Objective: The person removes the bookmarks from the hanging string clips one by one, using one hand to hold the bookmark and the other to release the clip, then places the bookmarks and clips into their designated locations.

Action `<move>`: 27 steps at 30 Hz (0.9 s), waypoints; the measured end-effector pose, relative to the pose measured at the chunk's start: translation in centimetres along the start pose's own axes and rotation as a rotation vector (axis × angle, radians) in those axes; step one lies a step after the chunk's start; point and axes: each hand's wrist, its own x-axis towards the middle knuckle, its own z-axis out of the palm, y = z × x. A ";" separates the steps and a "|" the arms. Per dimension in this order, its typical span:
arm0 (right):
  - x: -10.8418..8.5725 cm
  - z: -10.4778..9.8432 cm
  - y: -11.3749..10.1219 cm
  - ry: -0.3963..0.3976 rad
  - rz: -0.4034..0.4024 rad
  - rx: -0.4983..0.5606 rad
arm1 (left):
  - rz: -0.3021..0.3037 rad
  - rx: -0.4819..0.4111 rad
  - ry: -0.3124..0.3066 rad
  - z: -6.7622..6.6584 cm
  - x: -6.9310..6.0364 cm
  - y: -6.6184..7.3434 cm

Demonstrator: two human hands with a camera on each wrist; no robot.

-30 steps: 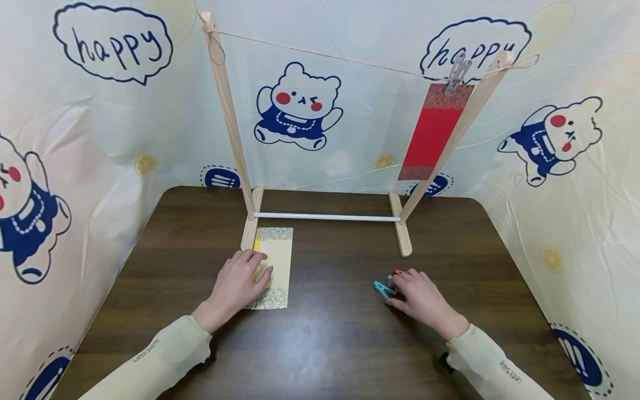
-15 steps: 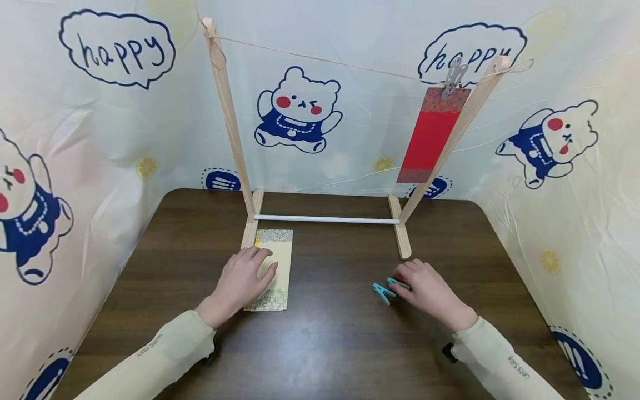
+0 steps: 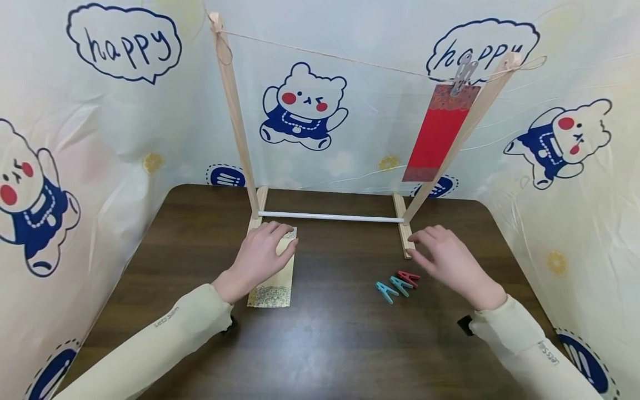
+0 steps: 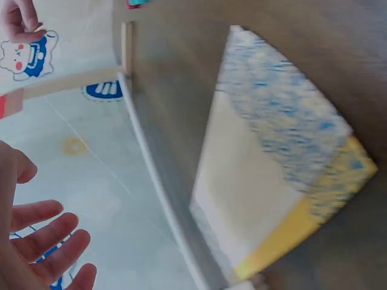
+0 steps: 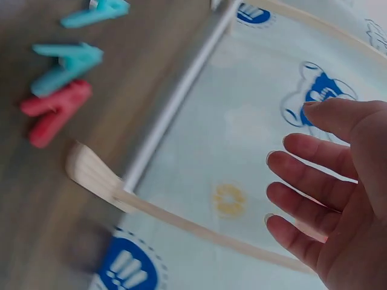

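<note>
My left hand (image 3: pixel 257 255) is over a cream sheet (image 3: pixel 277 280) with patterned ends, its fingers loosely spread and holding nothing. In the left wrist view a yellow sheet (image 4: pixel 289 234) shows along one side beneath the cream one, apart from my fingers. My right hand (image 3: pixel 452 264), also relaxed and holding nothing, hovers right of three small clothespins. Two are blue, the left one (image 3: pixel 386 291) and the middle one (image 3: pixel 401 285); the third is a red clothespin (image 3: pixel 409 279). All three lie side by side on the table.
A wooden frame stands at the back, with a left post (image 3: pixel 235 122), a right post (image 3: pixel 462 136) and a white crossbar (image 3: pixel 330 216). From its string (image 3: pixel 325 54) hangs a red sheet (image 3: pixel 440 136) in a clear clip (image 3: pixel 464 75). Printed cloth surrounds the brown table (image 3: pixel 330 344).
My right hand has left the clothespins, rising up and to the right, and the red one is uncovered again. My left hand has moved up and slightly right over the cream sheet.
</note>
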 end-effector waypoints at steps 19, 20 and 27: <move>5.0 -9.7 0.3 0.155 -0.078 -0.056 | 0.018 -0.259 0.023 0.4 8.3 5.1; 5.3 -10.2 0.3 0.154 -0.073 -0.062 | 0.013 -0.282 0.026 0.5 8.8 5.3; 7.0 -13.5 0.5 0.169 -0.033 -0.077 | 0.001 -0.474 0.037 1.1 12.2 6.7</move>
